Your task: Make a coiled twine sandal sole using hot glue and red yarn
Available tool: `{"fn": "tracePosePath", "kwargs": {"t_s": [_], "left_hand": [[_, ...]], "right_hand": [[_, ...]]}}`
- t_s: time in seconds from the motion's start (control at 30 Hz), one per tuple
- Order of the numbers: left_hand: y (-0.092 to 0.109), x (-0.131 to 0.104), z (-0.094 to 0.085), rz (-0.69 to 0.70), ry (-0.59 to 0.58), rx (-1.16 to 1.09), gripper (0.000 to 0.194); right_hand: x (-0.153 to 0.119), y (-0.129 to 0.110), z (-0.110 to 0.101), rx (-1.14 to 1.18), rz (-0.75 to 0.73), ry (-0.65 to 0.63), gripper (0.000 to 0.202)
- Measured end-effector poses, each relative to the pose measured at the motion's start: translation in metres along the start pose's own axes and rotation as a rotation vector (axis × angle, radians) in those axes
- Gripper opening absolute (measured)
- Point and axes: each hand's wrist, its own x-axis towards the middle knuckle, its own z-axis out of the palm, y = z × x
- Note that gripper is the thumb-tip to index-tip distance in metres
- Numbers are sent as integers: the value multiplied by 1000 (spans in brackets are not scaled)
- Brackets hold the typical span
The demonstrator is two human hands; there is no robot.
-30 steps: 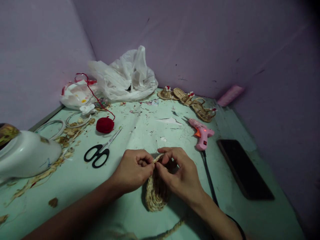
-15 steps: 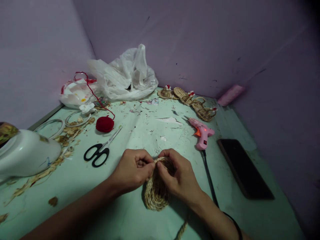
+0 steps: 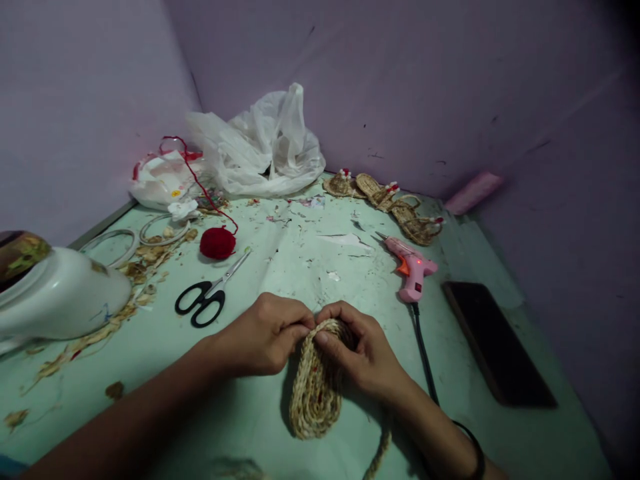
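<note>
An oval sole coiled from braided straw (image 3: 314, 400) is held between my hands, its long side pointing toward me. My left hand (image 3: 273, 333) pinches the edge of the braid at the far end. Wrapped around the far right edge, my right hand (image 3: 357, 350) presses its thumb on the coil's face. A loose tail of straw braid (image 3: 379, 457) trails on the table below my right forearm. To the right lies a pink glue gun (image 3: 414, 267) with a lit orange light. Black-handled scissors (image 3: 207, 300) rest open at the left.
A red yarn ball (image 3: 218, 243) sits behind the scissors. At the back are a white plastic bag (image 3: 270, 147) and several woven straw slippers (image 3: 410, 220). A phone (image 3: 497, 343) lies at right, a white jar (image 3: 75, 293) on its side at left, near scattered dry scraps (image 3: 143, 270).
The view has shifted slightly. The sole now shows more of its face and extends nearer to me. Both hands keep their hold at its far end.
</note>
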Motion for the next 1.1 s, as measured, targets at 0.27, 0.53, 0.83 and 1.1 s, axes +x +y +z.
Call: {"fn": "tracePosePath", "kwargs": {"t_s": [0.27,0.53,0.83,1.1], "left_hand": [[-8,0,9,121,91,188,8],[-4,-3,17,117,78,219,10],[-10,1,5,-139,114,190,15],[-12,5,7,-118,94,127,11]], "right_hand": [[1,7,-4,453,118,-148,26],[3,11,-4,617,219,-172,29],[-4,8,-5,464,179,-116,30],[3,8,-1,380,194,13,26]]}}
